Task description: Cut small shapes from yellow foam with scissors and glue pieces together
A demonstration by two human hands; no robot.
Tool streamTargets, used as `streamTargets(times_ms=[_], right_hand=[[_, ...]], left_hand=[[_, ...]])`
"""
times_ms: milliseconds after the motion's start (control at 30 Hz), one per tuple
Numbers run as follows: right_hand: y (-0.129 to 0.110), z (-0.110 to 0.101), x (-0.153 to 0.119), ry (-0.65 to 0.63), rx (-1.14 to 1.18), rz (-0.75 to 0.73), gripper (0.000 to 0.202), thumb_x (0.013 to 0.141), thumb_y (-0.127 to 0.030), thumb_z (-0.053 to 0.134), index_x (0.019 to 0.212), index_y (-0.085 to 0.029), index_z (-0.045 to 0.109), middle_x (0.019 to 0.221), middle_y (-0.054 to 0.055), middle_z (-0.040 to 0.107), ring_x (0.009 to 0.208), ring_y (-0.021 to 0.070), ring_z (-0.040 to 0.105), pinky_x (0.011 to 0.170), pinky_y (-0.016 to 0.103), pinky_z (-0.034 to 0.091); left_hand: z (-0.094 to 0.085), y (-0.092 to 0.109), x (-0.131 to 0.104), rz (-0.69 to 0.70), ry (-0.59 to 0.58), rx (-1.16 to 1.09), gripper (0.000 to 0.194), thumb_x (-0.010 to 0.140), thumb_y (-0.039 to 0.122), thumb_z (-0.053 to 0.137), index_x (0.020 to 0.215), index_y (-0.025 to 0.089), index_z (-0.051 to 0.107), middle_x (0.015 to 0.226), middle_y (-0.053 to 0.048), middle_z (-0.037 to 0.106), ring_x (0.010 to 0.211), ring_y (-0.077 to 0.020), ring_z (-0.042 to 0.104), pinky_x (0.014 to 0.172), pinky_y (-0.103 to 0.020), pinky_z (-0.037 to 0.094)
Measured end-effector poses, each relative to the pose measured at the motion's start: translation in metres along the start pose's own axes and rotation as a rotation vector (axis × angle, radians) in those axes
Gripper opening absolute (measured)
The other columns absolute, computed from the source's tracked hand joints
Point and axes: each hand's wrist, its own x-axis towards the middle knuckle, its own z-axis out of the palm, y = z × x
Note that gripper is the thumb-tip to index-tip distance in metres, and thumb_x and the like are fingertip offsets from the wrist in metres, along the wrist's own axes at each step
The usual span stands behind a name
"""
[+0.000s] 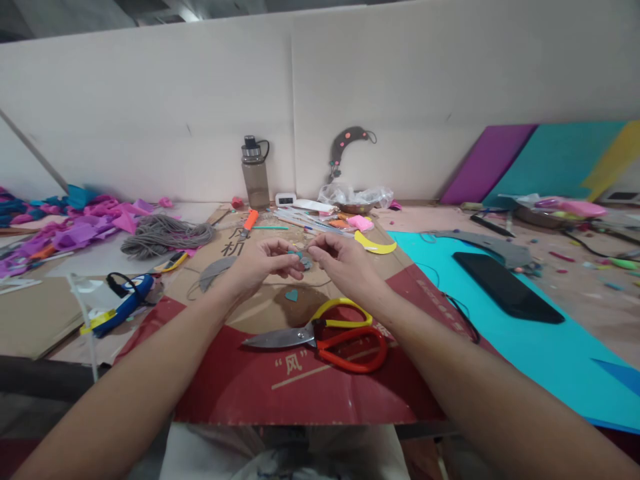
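My left hand (267,267) and my right hand (343,263) meet over the middle of the cardboard, fingertips almost touching. Both are closed in a pinch, and what they grip is too small to make out. Small teal and grey pieces (305,262) show between the fingertips. A teal heart-shaped cutout (291,295) lies just below them. Scissors (310,335) with one yellow and one red handle rest nearer to me, blades pointing left. Beside my left wrist is a grey felt shape (215,272), partly hidden by that hand. Thin cord curves across the cardboard.
A yellow crescent (376,244) and an orange cutter (249,223) lie beyond my hands. A water bottle (256,175) stands at the wall, where a decorated grey crescent (349,141) hangs. Grey cord (165,235) is bundled left; a black phone (507,287) lies right on blue sheet.
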Motion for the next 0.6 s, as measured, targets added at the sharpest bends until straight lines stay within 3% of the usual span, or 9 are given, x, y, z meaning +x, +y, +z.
streamTargets(times_ms=[133, 400, 500, 600], right_hand=[[-0.001, 0.001, 0.0, -0.023, 0.01, 0.003, 0.017, 0.085, -0.025, 0.051, 0.076, -0.016, 0.062, 0.07, 0.0, 0.06, 0.064, 0.0121, 0.05, 0.06, 0.026, 0.037], [0.003, -0.007, 0.003, 0.073, -0.114, -0.045, 0.024, 0.09, -0.033, 0.047, 0.091, -0.017, 0.065, 0.086, 0.003, 0.067, 0.077, 0.0155, 0.059, 0.069, 0.028, 0.043], [0.002, -0.023, 0.008, 0.148, -0.312, -0.034, 0.023, 0.09, -0.031, 0.046, 0.092, -0.017, 0.064, 0.087, 0.006, 0.068, 0.077, 0.0171, 0.06, 0.069, 0.029, 0.043], [0.011, -0.038, 0.012, 0.069, -0.68, 0.176, 0.026, 0.088, -0.035, 0.049, 0.085, -0.014, 0.065, 0.084, 0.013, 0.068, 0.078, 0.023, 0.062, 0.068, 0.032, 0.043]], left_hand=[[0.0, -0.001, 0.001, -0.016, 0.052, -0.038, 0.024, 0.064, 0.031, 0.076, 0.08, 0.016, 0.066, 0.075, -0.005, 0.071, 0.071, -0.0147, 0.066, 0.06, -0.024, 0.043], [-0.008, 0.002, 0.005, 0.047, 0.232, -0.099, 0.022, 0.06, 0.028, 0.078, 0.066, 0.014, 0.062, 0.058, 0.004, 0.053, 0.05, -0.0051, 0.044, 0.05, -0.021, 0.032], [-0.017, 0.006, 0.007, 0.035, 0.295, -0.168, 0.026, 0.058, 0.027, 0.08, 0.065, 0.014, 0.059, 0.056, 0.005, 0.05, 0.05, -0.0048, 0.043, 0.05, -0.019, 0.034], [-0.025, 0.007, 0.009, 0.038, 0.348, -0.216, 0.028, 0.054, 0.025, 0.081, 0.066, 0.014, 0.058, 0.056, 0.006, 0.049, 0.049, -0.0039, 0.042, 0.048, -0.018, 0.033]])
